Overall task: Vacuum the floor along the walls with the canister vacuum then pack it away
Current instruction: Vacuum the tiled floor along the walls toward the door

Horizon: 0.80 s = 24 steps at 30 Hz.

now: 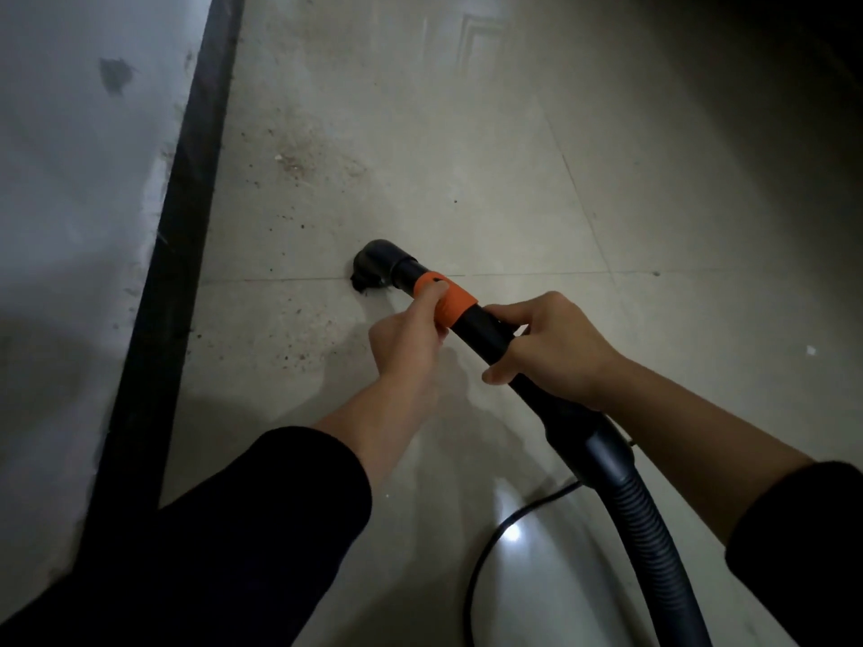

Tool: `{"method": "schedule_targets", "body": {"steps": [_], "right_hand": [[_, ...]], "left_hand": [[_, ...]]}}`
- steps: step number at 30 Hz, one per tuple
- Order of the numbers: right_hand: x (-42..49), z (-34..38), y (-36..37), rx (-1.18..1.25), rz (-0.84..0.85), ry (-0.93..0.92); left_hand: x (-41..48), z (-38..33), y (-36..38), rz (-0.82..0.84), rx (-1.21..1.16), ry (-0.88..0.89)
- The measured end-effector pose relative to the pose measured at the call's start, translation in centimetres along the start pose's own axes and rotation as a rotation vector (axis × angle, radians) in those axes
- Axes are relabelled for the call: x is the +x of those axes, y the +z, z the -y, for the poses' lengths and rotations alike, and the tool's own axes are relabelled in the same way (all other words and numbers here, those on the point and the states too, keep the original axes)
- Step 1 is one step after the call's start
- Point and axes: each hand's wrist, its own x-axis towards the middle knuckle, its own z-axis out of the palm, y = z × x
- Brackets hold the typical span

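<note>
Gripping the wand point(483, 326) with arms outstretched, left hand point(411, 340) wraps the orange collar point(460, 301), right hand point(558, 354) just behind.

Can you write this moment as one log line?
left hand: grips orange collar | right hand: grips black tube | nozzle: on floor | dirt: ahead of nozzle

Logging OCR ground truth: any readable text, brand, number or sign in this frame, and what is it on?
No readable text in this frame.
The orange collar, black wand, nozzle and ribbed hose show no print or logo in the dim light.
The left hand and right hand cover parts of the wand; anything beneath them is hidden.
The wall and floor show only stains and dirt.
</note>
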Motion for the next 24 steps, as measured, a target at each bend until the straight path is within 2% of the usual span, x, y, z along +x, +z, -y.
{"method": "schedule_targets", "body": {"steps": [12,24], "right_hand": [[-2.0,-3.2,1.1,0.052,-0.016,-0.045],[-5.8,-2.3,2.3,-0.022,0.018,-0.057]], "left_hand": [[-1.0,2.9,-0.7,0.036,0.087,0.106],[-3.8,3.8,-3.9,0.051,0.087,0.071]]}}
